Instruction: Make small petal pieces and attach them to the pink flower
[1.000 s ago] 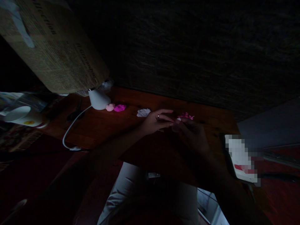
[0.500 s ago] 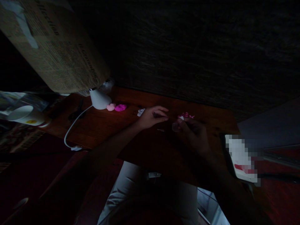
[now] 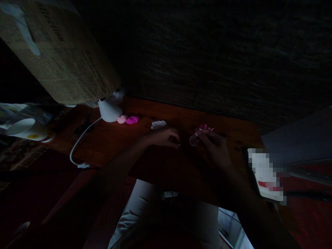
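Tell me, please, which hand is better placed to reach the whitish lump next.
Probably the left hand: it is close beside the whitish lump, while the right hand is farther off and pinches a small white piece.

The stand (image 3: 109,111) is plain wht, its cord (image 3: 73,145) wht too. Above it, the paper shade (image 3: 70,58) is brn w/ dk newsprint lettering. Just R of the stand: lt pink lump (image 3: 121,119), then magenta lump (image 3: 132,120); further R, a greyish-wht lump (image 3: 158,124). Well R of it, the bit (image 3: 198,131) in my R hand (image 3: 216,145) is wht, crumbs (image 3: 207,127) hot pink. L of the stand, the cup (image 3: 26,130) is wht w/ a yel patch. Tabletop (image 3: 145,110) under it: reddish-brn.
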